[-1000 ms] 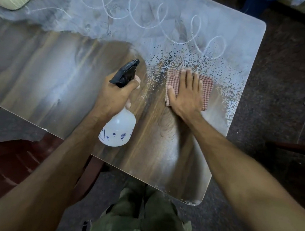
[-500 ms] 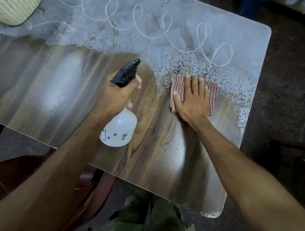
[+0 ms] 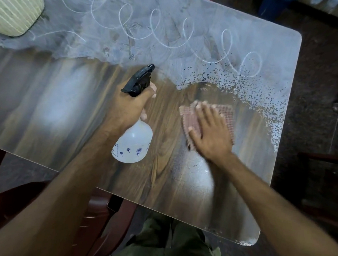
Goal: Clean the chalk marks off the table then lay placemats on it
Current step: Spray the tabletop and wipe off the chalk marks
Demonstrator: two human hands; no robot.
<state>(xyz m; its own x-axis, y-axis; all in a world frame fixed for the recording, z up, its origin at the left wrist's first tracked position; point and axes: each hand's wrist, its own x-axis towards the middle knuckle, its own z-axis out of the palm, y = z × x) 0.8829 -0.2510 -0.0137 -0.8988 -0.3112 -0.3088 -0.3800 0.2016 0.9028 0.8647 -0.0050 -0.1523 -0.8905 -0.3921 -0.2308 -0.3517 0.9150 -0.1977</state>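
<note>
Chalk marks [image 3: 171, 35]: beyond both hands, band running left–right. Right hand [image 3: 210, 131]: flat on cloth [image 3: 228, 120], nearer. Left hand [image 3: 129, 108]: gripping spray bottle [image 3: 132, 143].

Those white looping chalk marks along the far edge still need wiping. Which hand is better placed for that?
Right. The right hand already presses flat on the red checked cloth, just short of the white looping chalk marks. The left hand is occupied gripping the translucent spray bottle.

left hand [image 3: 130, 106]: fingers curled, gripping spray bottle [image 3: 133, 143] neck | right hand [image 3: 210, 131]: flat, fingers spread, pressing cloth [image 3: 189, 119] | both forearms extended forward
</note>
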